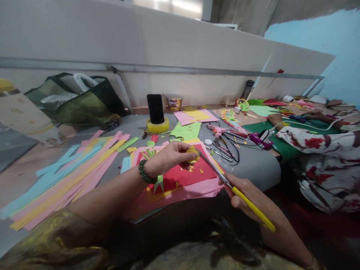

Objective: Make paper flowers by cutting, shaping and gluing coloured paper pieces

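Observation:
Between its thumb and fingers, my left hand (pixel 176 154) pinches a small yellow paper piece (pixel 194 154) with a rounded edge. My right hand (pixel 244 191) grips scissors with yellow handles (pixel 253 208); their long metal blades (pixel 209 163) point up and left, the tips right beside the paper piece. Whether the blades touch it I cannot tell. Below both hands lies a stack of red paper (pixel 182 174) and pink paper (pixel 197 193), strewn with small yellow scraps and green cut pieces (pixel 159 184).
Long coloured paper strips (pixel 81 176) spread on the left. A phone (pixel 155 108) leans upright in a yellow tape roll (pixel 158 125), near a printed cup (pixel 174 102). Glue guns (pixel 218 131) with cables lie right of centre. Another person's sleeve (pixel 317 138) is at the right; a green bag (pixel 81 99) stands back left.

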Tool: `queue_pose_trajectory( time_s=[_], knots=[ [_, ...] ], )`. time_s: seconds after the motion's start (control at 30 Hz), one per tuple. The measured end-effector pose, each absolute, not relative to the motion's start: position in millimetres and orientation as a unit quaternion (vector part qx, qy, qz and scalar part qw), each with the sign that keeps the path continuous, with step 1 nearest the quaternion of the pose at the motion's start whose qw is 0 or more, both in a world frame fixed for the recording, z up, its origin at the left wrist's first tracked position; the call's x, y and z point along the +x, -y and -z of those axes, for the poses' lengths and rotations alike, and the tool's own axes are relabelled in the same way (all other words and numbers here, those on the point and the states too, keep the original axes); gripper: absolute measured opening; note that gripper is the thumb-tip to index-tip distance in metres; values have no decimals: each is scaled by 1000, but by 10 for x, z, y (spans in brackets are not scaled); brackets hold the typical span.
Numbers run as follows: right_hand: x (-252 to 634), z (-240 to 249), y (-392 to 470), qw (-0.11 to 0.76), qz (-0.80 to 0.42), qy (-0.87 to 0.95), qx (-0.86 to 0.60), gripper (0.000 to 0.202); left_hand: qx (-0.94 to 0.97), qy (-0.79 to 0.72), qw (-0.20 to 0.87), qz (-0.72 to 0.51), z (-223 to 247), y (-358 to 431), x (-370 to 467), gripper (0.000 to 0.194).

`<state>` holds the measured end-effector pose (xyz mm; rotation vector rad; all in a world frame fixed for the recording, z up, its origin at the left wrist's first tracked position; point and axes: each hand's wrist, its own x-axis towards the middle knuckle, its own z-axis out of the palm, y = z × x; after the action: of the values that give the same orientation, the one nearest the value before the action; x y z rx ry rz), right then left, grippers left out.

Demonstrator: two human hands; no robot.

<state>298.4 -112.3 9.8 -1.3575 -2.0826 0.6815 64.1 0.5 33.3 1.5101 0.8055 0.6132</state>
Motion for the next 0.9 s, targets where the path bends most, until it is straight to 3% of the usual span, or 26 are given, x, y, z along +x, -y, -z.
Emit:
queue_pose_trajectory(
  time_s=[0.27,0.6,0.9],
  knots=[
    [3003,-52,1150,264,-286,777,-494,78,671,-358,604,-237,-358,17,649,15],
    [3112,31,1085,256,-289,780,-492,83,703,-340,579,-236,-382,14,629,31],
    [3095,13,1106,268,-298,772,-493,85,708,-339,565,-253,-375,1,623,31]
  ],
)
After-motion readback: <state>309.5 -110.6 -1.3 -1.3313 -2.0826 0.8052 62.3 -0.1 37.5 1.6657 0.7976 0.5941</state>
